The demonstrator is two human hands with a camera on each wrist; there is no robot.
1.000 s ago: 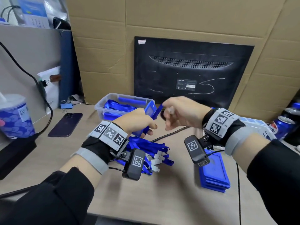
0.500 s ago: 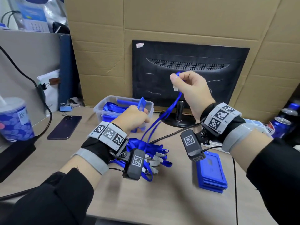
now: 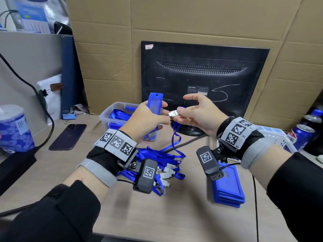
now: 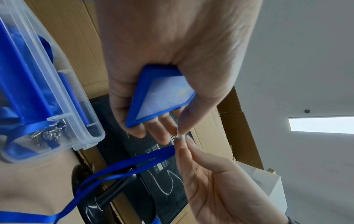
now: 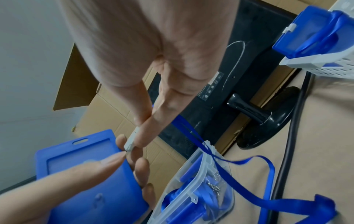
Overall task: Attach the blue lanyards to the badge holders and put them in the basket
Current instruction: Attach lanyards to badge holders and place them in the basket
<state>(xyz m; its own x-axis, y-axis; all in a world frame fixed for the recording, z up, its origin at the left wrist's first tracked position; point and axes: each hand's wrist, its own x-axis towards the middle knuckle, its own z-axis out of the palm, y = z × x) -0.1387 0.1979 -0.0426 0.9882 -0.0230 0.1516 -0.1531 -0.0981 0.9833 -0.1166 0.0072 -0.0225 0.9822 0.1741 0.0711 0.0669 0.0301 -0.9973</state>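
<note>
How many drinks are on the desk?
3: a blue paper cup at the far left, a blue can at the far right, and a bottle just behind the can. More may be hidden past the right edge.

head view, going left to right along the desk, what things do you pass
paper cup → phone → clear plastic box → loose lanyards pile → stack of badge holders → white basket → soda can
</note>
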